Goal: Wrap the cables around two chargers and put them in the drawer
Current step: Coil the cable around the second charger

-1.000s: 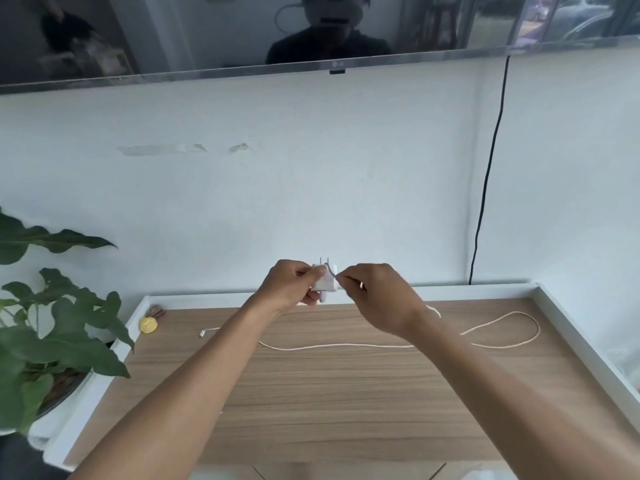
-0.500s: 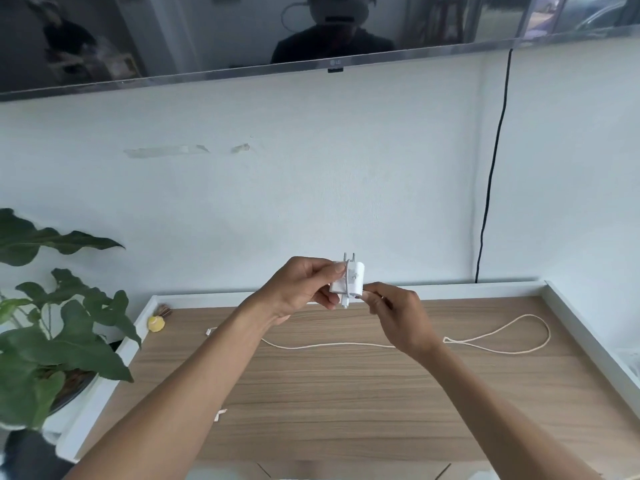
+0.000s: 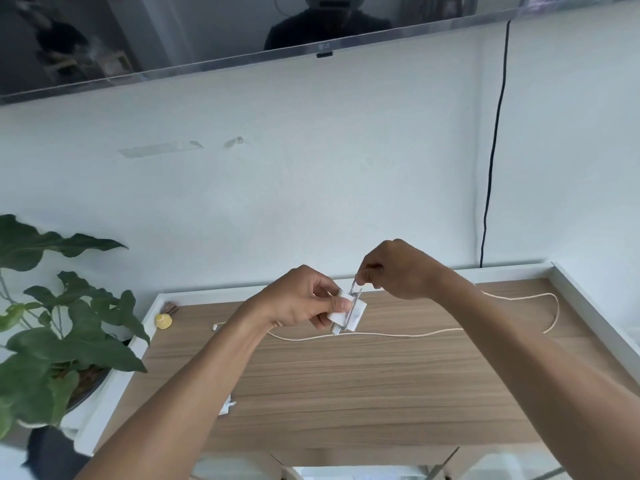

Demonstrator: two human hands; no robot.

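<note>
My left hand [image 3: 304, 296] grips a small white charger [image 3: 350, 314] above the wooden tabletop [image 3: 346, 382], thumb pressed on its face. My right hand [image 3: 398, 268] pinches the cream cable just above the charger, fingertips closed on it near the prongs. Cable turns cross the charger body. The rest of the cream cable [image 3: 398, 335] trails along the table, loops at the far right [image 3: 554, 306] and ends in a white connector [image 3: 215, 327] on the left. A second small white piece [image 3: 227, 407] peeks out beside my left forearm; I cannot tell what it is.
A white raised rim [image 3: 595, 317] borders the table. A small yellow object [image 3: 163, 321] lies in the back left corner. A leafy potted plant [image 3: 59, 334] stands left of the table. A black wire [image 3: 491, 168] runs down the wall beneath a wall-mounted screen [image 3: 242, 32].
My right hand has risen from beside the charger to above it, carrying the cable over. The charger in my left hand has tilted. The cable loop on the table has drawn in slightly.
</note>
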